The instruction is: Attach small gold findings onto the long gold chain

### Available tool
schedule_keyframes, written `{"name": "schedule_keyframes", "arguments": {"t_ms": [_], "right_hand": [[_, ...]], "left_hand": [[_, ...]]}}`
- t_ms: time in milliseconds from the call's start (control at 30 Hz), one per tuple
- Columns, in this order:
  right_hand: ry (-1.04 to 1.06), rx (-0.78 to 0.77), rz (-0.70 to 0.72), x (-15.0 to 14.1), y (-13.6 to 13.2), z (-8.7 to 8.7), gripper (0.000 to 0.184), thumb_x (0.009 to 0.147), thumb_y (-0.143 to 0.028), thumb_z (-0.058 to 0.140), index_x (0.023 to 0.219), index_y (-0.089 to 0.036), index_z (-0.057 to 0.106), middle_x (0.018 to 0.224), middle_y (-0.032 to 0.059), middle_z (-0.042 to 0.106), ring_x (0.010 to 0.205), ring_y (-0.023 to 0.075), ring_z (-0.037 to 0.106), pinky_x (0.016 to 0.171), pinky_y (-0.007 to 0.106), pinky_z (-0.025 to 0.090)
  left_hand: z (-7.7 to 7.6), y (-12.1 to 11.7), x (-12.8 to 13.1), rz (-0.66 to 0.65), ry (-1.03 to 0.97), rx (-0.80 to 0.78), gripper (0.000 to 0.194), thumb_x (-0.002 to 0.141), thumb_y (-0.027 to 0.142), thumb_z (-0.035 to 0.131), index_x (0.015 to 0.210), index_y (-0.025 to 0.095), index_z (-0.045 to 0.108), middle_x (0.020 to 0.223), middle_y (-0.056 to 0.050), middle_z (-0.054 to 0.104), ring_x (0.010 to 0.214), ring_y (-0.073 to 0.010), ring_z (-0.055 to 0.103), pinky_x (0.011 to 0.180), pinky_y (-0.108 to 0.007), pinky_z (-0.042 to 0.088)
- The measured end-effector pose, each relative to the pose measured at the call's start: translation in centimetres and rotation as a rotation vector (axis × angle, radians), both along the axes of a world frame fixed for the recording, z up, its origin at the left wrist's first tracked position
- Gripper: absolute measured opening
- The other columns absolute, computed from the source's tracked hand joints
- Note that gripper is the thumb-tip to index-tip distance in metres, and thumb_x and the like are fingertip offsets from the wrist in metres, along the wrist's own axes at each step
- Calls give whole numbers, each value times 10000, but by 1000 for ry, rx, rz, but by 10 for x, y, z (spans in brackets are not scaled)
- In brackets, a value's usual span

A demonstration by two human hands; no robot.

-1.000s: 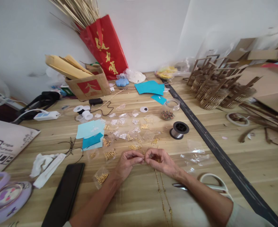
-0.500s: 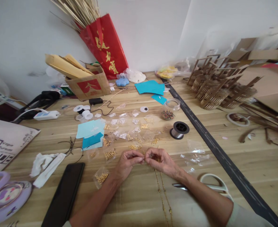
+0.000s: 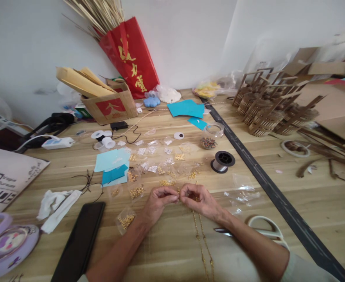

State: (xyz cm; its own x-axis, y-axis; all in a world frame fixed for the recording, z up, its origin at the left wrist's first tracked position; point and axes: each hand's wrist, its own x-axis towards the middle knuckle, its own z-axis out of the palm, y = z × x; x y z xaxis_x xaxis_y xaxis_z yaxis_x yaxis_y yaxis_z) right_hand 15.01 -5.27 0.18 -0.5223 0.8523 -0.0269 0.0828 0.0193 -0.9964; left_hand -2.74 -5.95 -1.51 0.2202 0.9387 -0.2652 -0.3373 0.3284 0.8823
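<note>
My left hand [image 3: 160, 201] and my right hand [image 3: 198, 199] meet fingertip to fingertip over the table, both closed in a pinch. Whatever sits between the fingertips is tiny and gold-coloured, too small to name. A gold chain [image 3: 202, 237] with small beads runs from beneath my right hand down to the picture's lower edge; its upper end is hidden by that hand. Just beyond the fingers lie heaps of small gold findings [image 3: 167, 183]. Near my left wrist is a little bag of gold rings [image 3: 126, 221]. White-handled scissors [image 3: 266, 229] lie partly under my right forearm.
A black phone [image 3: 80, 239] lies left of my left forearm. Beyond my right hand stands a spool of wire [image 3: 222, 161], with a jar of beads [image 3: 209, 143] behind it. Clear plastic bags [image 3: 243, 192] and a long black strip [image 3: 257, 188] are to the right.
</note>
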Motion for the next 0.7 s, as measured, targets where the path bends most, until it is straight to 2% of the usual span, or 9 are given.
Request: {"name": "schedule_keyframes", "arguments": {"t_ms": [367,700], "right_hand": [[-16,18,6,1,1,-1,122,821,-258,574,768,-148,579,636,-24,522,552,78,416,505,196,309],[-28,11,6,1,0,-3,155,817,-290,584,766,-144,585,633,-24,511,552,78,412,499,191,303]], "left_hand": [[-1,0,0,-17,9,35,138,542,219,822,620,153,728,596,-15,677,574,-119,587,613,-243,453],[-2,1,-1,-35,21,58,130,555,213,814,625,150,725,584,-8,672,558,-107,572,590,-224,437]]}}
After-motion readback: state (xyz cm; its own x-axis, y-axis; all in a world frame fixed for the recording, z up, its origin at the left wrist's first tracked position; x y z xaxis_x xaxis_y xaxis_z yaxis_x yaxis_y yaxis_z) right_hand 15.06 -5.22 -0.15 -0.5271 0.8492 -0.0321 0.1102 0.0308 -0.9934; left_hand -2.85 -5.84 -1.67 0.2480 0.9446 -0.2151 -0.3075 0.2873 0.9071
